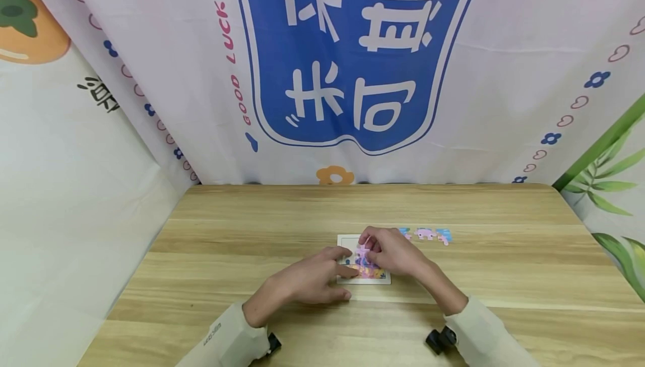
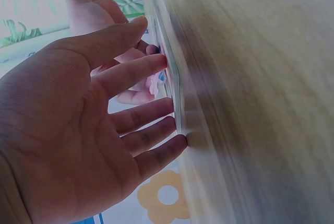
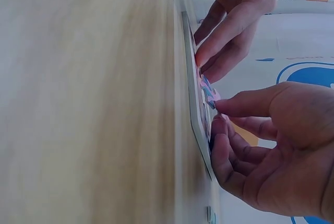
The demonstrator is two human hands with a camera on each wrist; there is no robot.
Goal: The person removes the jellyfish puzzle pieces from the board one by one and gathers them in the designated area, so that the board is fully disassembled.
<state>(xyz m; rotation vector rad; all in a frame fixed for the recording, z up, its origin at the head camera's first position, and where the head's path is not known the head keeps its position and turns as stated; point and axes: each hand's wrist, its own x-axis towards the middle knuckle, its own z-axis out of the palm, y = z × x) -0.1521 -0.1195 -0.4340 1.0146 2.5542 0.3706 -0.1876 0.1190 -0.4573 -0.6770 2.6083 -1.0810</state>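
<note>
Pink puzzle piece (image 3: 209, 90) at the puzzle board (image 1: 348, 241), tilted, right edge raised off it; long axis unclear behind fingers. Right grip (image 1: 395, 250) pinches it, thumb against fingertips. Left grip (image 1: 318, 278) spread, 2 fingertips on the board's left part. Board flat, sides near square to the surface (image 1: 227, 255). Loose pieces (image 1: 425, 233) in 1 left-right row past the right grip. Far edge well apart; room both sides.

A curtained booth — printed cloth (image 1: 484, 103) beside a wooden table (image 1: 242, 227).
</note>
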